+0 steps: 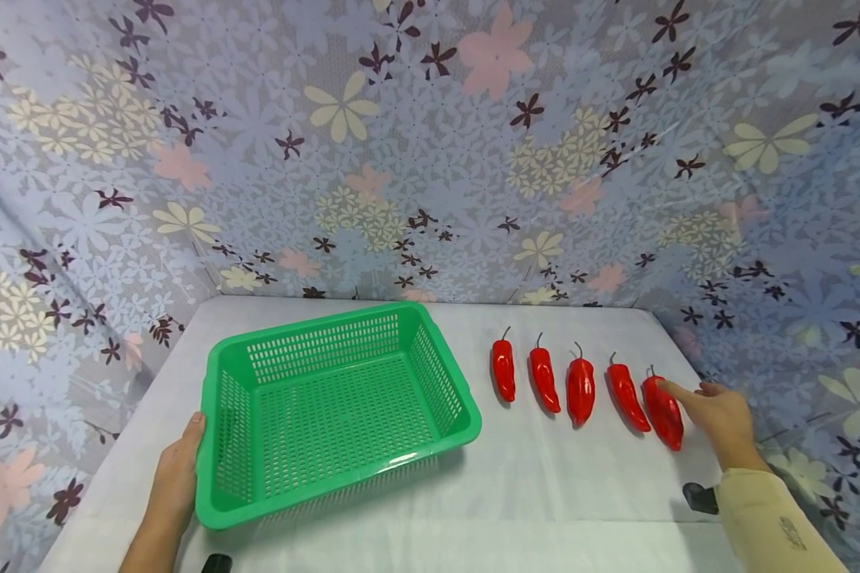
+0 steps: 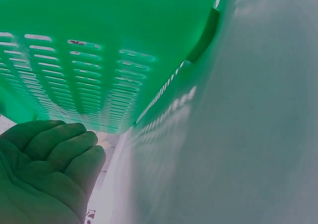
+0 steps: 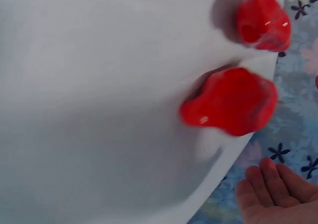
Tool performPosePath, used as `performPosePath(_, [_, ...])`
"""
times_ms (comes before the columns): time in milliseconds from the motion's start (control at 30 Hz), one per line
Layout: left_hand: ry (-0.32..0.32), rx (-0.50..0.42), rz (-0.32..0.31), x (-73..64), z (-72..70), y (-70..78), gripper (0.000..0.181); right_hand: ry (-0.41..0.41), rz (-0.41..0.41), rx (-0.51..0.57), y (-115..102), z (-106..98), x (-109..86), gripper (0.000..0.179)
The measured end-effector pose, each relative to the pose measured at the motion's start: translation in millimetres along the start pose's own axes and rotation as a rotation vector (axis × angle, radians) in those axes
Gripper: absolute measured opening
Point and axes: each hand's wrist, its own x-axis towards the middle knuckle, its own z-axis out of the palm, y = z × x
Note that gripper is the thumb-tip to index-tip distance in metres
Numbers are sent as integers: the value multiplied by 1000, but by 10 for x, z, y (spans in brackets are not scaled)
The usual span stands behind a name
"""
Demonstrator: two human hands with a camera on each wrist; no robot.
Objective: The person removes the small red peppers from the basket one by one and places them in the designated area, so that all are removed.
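Note:
A green perforated plastic basket point(image 1: 337, 422) stands on the left of the white-covered table, with no contents visible. My left hand point(image 1: 175, 469) is at its left side, thumb by the rim; in the left wrist view the fingers point(image 2: 62, 142) lie nearly straight near the outer wall. Several red peppers with thin dark stems form a row right of the basket. Over the rightmost pepper point(image 1: 663, 412) reaches my right hand point(image 1: 720, 418), its thumb near the stem end. The right wrist view shows this pepper point(image 3: 233, 102) blurred, with the relaxed fingers point(image 3: 268, 184) beside it.
Left of that pepper lie another red pepper point(image 1: 627, 398), a broad one point(image 1: 580, 391) and two slimmer ones. Flower-patterned fabric point(image 1: 430, 159) rises behind the table point(image 1: 516, 493) and along both sides. Black devices show near both wrists.

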Motion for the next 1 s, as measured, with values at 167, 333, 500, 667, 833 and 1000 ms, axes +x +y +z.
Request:
performPosePath(167, [8, 3, -8, -9, 4, 12, 67, -1, -95, 33, -204, 24, -116, 111])
performPosePath(333, [4, -20, -28, 0, -4, -3, 63, 17, -195, 60, -416, 130, -255, 107])
performPosePath(500, [9, -29, -32, 3, 5, 1, 63, 21, -309, 72, -622, 271, -424, 106])
performPosePath(667, [10, 2, -5, 1, 21, -1, 75, -18, -421, 68, -844, 450, -640, 106])
performPosePath(833, [18, 29, 17, 13, 32, -11, 71, -87, -518, 113, -1071, 629, -893, 103])
performPosePath(1000, [5, 22, 32, 9, 9, -23, 69, -156, -585, 142, -1274, 811, -1135, 96])
